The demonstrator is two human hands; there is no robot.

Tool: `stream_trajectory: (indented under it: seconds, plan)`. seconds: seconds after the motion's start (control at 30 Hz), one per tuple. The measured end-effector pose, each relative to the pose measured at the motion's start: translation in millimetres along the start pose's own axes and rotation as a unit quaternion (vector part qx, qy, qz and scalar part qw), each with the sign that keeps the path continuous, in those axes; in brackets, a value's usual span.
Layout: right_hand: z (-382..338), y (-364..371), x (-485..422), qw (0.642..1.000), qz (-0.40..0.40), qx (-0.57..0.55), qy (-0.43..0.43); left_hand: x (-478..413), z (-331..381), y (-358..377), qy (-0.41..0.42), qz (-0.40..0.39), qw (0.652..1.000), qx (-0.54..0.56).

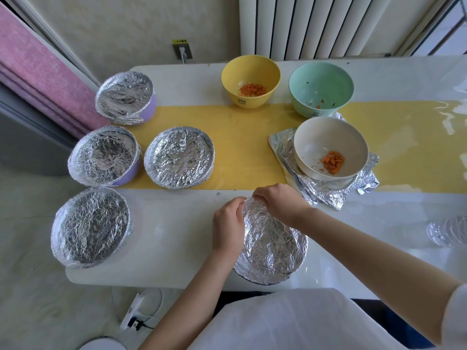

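Four foiled bowls [179, 157] done, three open bowls [331, 145] to go. Your left hand [227, 223] and right hand [278, 203] are pinching the foil [270, 241] onto the fifth bowl [262, 282].

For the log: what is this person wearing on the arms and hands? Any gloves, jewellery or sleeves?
The left hand and right hand are bare: no gloves, rings or watch show. Both forearms are uncovered. A white sleeve begins on the right arm near the frame's edge, matching the white garment over the torso.
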State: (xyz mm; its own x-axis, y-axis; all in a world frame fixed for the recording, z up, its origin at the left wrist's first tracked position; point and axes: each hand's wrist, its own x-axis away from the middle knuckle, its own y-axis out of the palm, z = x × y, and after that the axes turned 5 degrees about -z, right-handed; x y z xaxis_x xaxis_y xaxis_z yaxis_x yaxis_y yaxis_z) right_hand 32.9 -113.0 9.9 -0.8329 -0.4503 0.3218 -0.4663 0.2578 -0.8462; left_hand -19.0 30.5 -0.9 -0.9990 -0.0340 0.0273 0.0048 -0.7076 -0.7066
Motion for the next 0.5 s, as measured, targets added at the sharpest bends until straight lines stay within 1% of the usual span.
stream_trajectory:
  seconds: [0.1,0.23,0.33,0.43,0.5]
  plan:
    - [1,2,-1,1.0,0.002,0.013,-0.005,1,0,-1,-0.007,-0.002,1.0,0.011]
    - [3,4,-2,1.0,-0.003,-0.015,-0.008,2,-1,-4,-0.019,-0.024,0.999,0.041]
    - [4,1,-2,1.0,-0.012,-0.017,-0.006,7,-5,-6,-0.027,-0.021,0.999,0.03]
    - [-3,-2,0,0.999,-0.011,-0.031,-0.039,9,-7,-7,-0.049,-0.015,0.999,0.017]
    - [-8,-3,-3,0.997,-0.03,-0.034,-0.055,8,-6,-6,-0.059,-0.013,0.998,0.018]
